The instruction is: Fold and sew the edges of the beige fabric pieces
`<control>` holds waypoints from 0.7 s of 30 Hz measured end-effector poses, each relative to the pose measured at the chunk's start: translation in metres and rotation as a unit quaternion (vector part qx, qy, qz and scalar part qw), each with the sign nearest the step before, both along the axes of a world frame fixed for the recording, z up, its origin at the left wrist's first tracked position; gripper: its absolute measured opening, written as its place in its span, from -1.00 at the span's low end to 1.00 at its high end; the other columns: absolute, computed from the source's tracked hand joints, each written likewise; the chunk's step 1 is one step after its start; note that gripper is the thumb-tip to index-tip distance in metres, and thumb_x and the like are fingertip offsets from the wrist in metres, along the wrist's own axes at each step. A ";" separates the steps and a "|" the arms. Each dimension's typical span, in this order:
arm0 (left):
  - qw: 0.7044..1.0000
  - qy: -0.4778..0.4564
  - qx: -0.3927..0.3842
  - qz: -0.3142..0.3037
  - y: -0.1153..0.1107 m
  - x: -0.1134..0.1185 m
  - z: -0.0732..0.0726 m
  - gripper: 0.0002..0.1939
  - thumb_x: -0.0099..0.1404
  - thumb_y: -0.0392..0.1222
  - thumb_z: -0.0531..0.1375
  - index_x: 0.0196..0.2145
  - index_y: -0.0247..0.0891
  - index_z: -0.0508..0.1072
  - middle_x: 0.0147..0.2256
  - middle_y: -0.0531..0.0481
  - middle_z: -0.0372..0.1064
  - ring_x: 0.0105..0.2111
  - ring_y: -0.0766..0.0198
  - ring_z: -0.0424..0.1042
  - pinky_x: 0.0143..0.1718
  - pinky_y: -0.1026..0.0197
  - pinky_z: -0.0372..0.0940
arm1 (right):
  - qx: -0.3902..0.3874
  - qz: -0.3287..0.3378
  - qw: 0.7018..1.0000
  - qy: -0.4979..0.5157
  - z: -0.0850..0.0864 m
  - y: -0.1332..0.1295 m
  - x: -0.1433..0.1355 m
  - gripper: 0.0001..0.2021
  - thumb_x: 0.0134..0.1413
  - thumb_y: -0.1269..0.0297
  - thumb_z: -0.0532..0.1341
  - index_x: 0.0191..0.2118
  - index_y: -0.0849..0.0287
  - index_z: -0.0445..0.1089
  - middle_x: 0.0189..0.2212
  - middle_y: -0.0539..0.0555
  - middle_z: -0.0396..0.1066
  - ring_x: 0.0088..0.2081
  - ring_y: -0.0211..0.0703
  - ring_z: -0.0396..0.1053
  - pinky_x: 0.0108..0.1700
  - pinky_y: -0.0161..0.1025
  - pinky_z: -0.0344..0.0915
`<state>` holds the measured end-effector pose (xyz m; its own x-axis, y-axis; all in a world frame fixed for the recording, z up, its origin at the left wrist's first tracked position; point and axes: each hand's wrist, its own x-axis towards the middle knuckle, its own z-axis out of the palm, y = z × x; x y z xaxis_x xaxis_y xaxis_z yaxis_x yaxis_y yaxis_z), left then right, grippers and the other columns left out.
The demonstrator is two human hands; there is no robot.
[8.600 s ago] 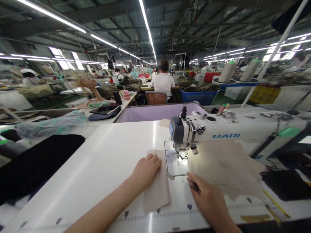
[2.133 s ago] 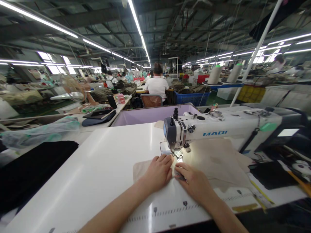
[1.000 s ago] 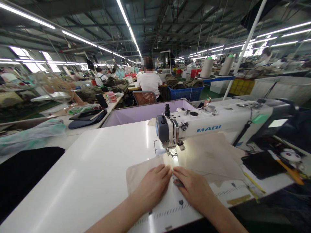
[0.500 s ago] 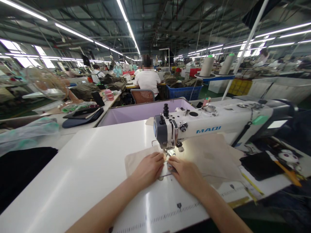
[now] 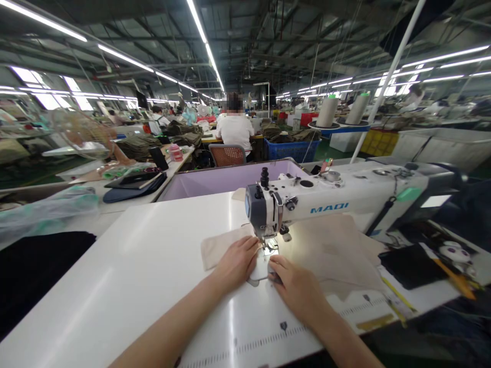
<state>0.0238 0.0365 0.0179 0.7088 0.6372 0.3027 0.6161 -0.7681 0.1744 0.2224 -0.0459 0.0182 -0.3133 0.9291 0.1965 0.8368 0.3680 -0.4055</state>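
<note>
On a white counter at the sewing machine, we rest our left hand palm down on a small beige cloth, which lies just left of the metal plate; we cannot tell whether that grip pinches the fabric. Our right hand, to the right, has its grip closed on a small dark object, mostly hidden. A larger beige panel spreads right, beneath the machine's arm. 2 thread cones stand far right; beyond a lilac bin, a person in white sits, back toward us.
</note>
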 end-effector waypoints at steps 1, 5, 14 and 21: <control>1.000 -0.002 -0.001 0.009 -0.001 0.000 -0.001 -0.65 0.48 -0.25 0.00 0.14 -0.23 0.39 0.12 -0.17 0.39 0.15 0.06 0.33 0.21 -0.03 0.28 | 0.009 -0.002 1.000 -0.003 -0.003 -0.001 -0.001 -0.79 0.24 0.49 0.23 -0.04 0.13 0.44 0.03 0.07 0.45 -0.03 -0.02 0.45 -0.05 -0.18 0.39; 0.997 0.023 -0.020 0.075 -0.004 0.000 -0.003 -0.61 0.46 -0.21 0.04 0.19 -0.24 0.35 0.21 -0.20 0.30 0.25 -0.03 0.23 0.28 -0.19 0.16 | 0.037 0.000 0.999 -0.007 -0.012 0.000 -0.002 -0.73 0.22 0.51 0.20 0.00 0.14 0.41 0.06 0.12 0.44 0.01 0.01 0.43 0.02 -0.12 0.39; 0.992 0.052 -0.042 0.106 -0.011 -0.010 -0.007 -0.53 0.48 -0.11 0.04 0.29 -0.21 0.24 0.32 -0.21 0.16 0.33 -0.09 0.10 0.30 -0.24 0.07 | 0.071 -0.009 0.997 0.029 -0.015 -0.002 0.004 -0.69 0.21 0.52 0.10 0.01 0.14 0.41 0.05 0.16 0.45 -0.02 -0.02 0.47 -0.03 -0.17 0.43; 0.976 0.135 -0.028 0.166 -0.032 -0.003 0.015 -0.66 0.42 -0.27 0.07 0.12 -0.24 0.36 -0.01 -0.24 0.42 -0.10 -0.02 0.49 -0.16 -0.03 0.46 | 0.054 -0.022 0.997 0.041 -0.011 -0.005 0.003 -0.68 0.21 0.51 0.08 0.01 0.15 0.42 0.02 0.15 0.46 -0.06 -0.03 0.49 -0.09 -0.19 0.44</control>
